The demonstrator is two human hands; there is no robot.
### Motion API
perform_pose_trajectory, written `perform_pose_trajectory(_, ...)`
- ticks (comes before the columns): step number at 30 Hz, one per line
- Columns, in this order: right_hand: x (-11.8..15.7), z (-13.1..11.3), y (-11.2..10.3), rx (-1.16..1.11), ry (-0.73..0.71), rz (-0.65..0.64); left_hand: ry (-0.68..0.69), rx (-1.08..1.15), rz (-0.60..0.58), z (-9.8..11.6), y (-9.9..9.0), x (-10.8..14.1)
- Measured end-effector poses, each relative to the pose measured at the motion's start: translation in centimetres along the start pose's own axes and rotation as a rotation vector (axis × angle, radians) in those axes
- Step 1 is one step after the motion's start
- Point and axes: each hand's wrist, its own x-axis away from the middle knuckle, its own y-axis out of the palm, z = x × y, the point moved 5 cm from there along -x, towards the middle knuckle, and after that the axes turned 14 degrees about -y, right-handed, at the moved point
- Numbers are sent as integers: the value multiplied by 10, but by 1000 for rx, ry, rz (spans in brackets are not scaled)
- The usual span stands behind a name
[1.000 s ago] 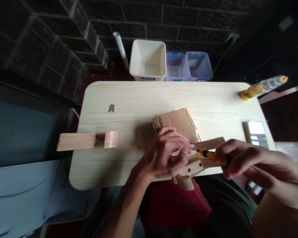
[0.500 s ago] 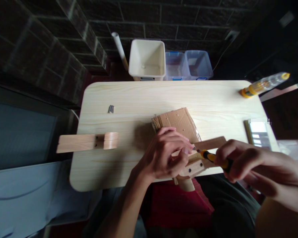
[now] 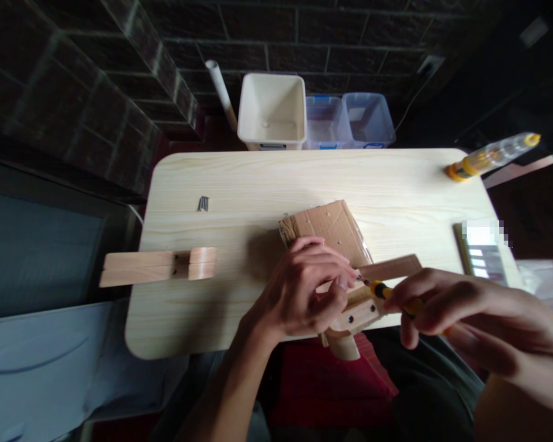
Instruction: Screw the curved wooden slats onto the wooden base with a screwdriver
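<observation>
Head view: the left hand (image 3: 299, 288) sits over a wooden assembly (image 3: 357, 316), its fingers curled in close together. Its fingertips (image 3: 343, 277) are pinched just beside the tip of a screwdriver (image 3: 387, 290); anything held there is too small to tell. The right hand (image 3: 447, 310) has the screwdriver's yellow and black handle firmly between thumb and fingers, with the shaft pointing at the left fingertips. The assembly is several wooden pieces joined at angles, with dark round holes or screw heads showing. It lies at the near edge of a pale pine table (image 3: 258, 178), with its lower part over the edge, and touches a cardboard sheet (image 3: 325, 227) lying flat behind it. Farther left on the table are a small bunch of screws (image 3: 203, 203) and a wooden block (image 3: 156, 267) jutting past the left edge. At the right end lie a plastic bottle (image 3: 491, 158) with a yellow cap and a flat object (image 3: 482, 252), partly pixelated. Beyond the far edge stand a white bin (image 3: 271, 107) and two clear tubs (image 3: 345, 121), with a white tube (image 3: 221, 92) beside the bin, all before a dark brick wall (image 3: 74, 61)
</observation>
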Motion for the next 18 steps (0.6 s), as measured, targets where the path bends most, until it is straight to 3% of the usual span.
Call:
perform_pose_trajectory(10,10,3,-5,0,79,92,-2,-4,0,-2,0,1)
perform_pose_trajectory(18,-2,-4,-5,83,29,36,17,2,23,-3,1,1)
